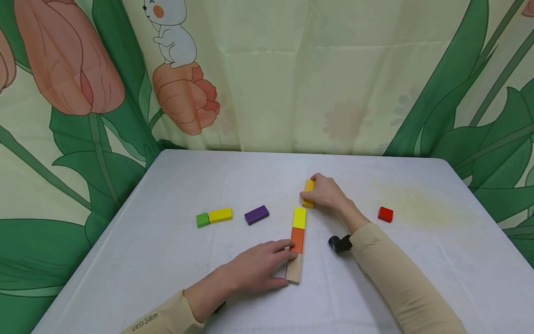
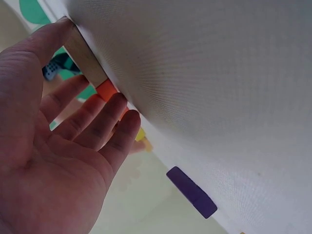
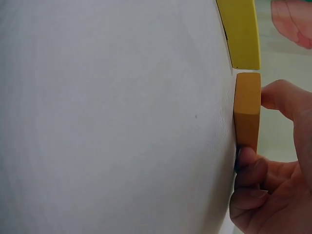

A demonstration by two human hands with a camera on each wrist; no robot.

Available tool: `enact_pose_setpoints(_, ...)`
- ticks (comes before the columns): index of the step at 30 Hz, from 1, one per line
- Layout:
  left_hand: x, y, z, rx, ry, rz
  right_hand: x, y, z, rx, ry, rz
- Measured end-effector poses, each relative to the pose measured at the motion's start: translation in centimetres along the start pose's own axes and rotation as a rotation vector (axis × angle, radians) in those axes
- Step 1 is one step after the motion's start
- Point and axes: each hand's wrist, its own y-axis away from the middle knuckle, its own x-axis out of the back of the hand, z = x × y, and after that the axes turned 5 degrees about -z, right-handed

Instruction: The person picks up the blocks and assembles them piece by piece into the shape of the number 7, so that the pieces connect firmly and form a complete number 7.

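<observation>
Left sleeve [image 1: 162, 320]: nearest the camera, over the near left part of the counter [image 1: 233, 176].
Left hand [image 1: 258, 266]: grip spread and relaxed, thumb by the near end of the plain wooden block [image 1: 294, 272], fingertips touching the orange block [image 1: 298, 235].
Row: wooden, orange and bright yellow block [image 1: 299, 218] end to end, pointing toward the far edge.
Right hand [image 1: 329, 192]: grip pinching the amber block [image 1: 308, 186], just beyond the row's far end, a slim gap between.
Toward the left edge: green block [image 1: 202, 220] against a lemon block [image 1: 220, 215]; purple block [image 1: 256, 215] nearer the row.
Toward the right edge: red block [image 1: 385, 214], alone.
Risk: amber seems slightly right of the row's line; pushed in off-centre, it could skew the yellow end. Light left-hand contact might let everything slide nearward.
</observation>
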Motion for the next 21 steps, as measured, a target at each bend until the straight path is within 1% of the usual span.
enact_pose_setpoints(6,0.0,0.1,0.1,-0.004,-0.005,0.01,-0.1,-0.1,-0.6,0.0,-0.024,-0.003)
enact_pose_setpoints(15,0.1,0.0,0.1,0.02,0.014,-0.016,-0.6,-0.2,-1.1,0.002,-0.021,-0.004)
enact_pose_setpoints(21,0.1,0.0,0.1,0.021,0.015,-0.012,-0.8,-0.2,-1.3,0.021,-0.007,-0.011)
